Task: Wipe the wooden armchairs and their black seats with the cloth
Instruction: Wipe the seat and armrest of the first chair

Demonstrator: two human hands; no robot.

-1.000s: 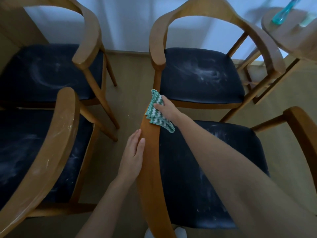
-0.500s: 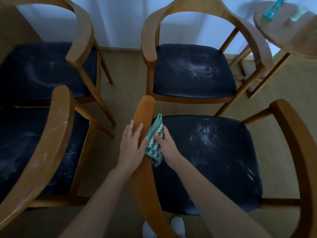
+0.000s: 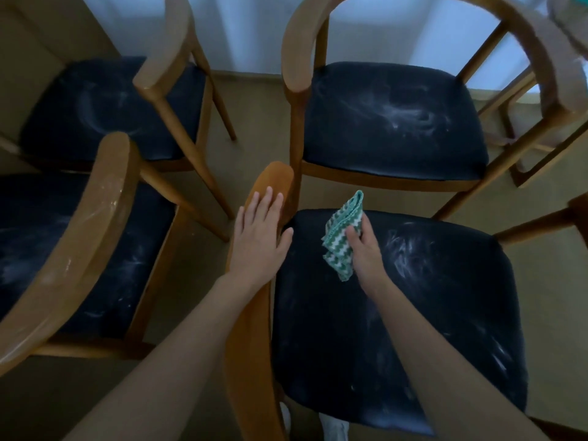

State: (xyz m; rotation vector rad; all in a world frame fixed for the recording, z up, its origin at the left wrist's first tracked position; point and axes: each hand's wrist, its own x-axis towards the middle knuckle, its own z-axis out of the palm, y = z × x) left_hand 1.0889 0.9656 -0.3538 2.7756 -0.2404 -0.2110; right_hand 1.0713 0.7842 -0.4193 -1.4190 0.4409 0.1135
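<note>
Several wooden armchairs with dusty black seats stand around me. The nearest one has a black seat [image 3: 413, 313] streaked with white dust and a curved wooden armrest [image 3: 251, 345] on its left. My left hand [image 3: 259, 240] lies flat on the front end of that armrest, fingers spread. My right hand [image 3: 364, 249] holds a green and white zigzag cloth [image 3: 340, 237] over the front left part of the seat; whether the cloth touches the seat I cannot tell.
A second armchair [image 3: 391, 122] faces me beyond the near one. Two more armchairs stand at the left, one far [image 3: 105, 103] and one near [image 3: 82, 237], its armrest smeared white. A wooden side table leg [image 3: 547, 160] is at the right. White curtains hang behind.
My right hand has left the armrest and carried the cloth right, over the seat. My left hand slid forward along the armrest toward its tip.
</note>
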